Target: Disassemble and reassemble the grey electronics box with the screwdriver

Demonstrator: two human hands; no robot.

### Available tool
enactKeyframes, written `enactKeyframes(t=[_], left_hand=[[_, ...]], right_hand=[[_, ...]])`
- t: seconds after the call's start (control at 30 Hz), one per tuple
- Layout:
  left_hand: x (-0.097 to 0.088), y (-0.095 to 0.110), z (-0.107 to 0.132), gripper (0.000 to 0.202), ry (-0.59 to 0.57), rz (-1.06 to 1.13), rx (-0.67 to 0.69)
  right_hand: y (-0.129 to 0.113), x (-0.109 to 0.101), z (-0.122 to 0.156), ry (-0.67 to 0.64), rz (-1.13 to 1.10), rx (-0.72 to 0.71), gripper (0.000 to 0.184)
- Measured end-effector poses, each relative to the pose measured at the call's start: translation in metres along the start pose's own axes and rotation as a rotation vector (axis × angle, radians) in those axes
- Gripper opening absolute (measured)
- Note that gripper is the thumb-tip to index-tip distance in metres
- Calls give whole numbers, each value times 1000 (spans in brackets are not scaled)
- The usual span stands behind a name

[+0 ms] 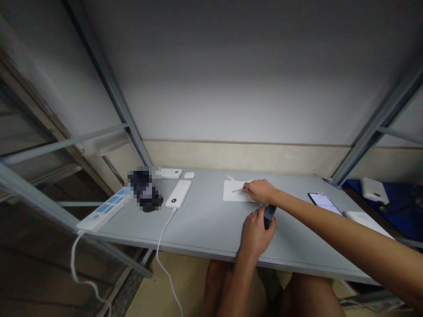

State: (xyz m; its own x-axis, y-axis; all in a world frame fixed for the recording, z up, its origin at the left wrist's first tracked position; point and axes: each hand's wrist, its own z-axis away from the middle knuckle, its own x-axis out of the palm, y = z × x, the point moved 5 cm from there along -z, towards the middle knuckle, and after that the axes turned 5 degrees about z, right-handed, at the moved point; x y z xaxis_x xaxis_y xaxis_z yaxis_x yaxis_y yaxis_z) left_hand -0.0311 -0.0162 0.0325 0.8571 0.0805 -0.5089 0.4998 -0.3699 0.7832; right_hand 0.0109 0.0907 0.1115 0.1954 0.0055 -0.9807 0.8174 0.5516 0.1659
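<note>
Your right hand pinches a thin pen over white paper; your left hand closes around a dark object; no marks show on the paper.

No legible text. Phone: lit screen, lines too small to read. Power bank: one dark round mark, no readable wording. Power strip: blue panels, any markings blurred. Paper: no readable writing. Pixelated object: obscured, nothing readable. No brands, numbers or signs can be made out.
</note>
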Motion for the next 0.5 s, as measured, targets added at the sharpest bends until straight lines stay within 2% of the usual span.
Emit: enactKeyframes(t=[0.1,0.23,0.3,0.37,0.43,0.5], left_hand=[[-2,1,1,29,-12,31,-15],[-5,1,2,56,-44,155,-15],[-7,-4,1,54,-26,278,-28],[-11,-16,-2,42,83,425,-100],[-15,-34,-3,45,250,547,-217],[-16,-48,-5,44,341,630,-293]], right_hand=[[4,-3,4,19,-32,7,44],[18,-10,20,53,-83,41,45],[29,-10,33,85,-133,54,46],[39,-7,50,166,-281,43,44],[47,-1,69,253,-484,23,42],[54,9,87,324,-618,46,40]])
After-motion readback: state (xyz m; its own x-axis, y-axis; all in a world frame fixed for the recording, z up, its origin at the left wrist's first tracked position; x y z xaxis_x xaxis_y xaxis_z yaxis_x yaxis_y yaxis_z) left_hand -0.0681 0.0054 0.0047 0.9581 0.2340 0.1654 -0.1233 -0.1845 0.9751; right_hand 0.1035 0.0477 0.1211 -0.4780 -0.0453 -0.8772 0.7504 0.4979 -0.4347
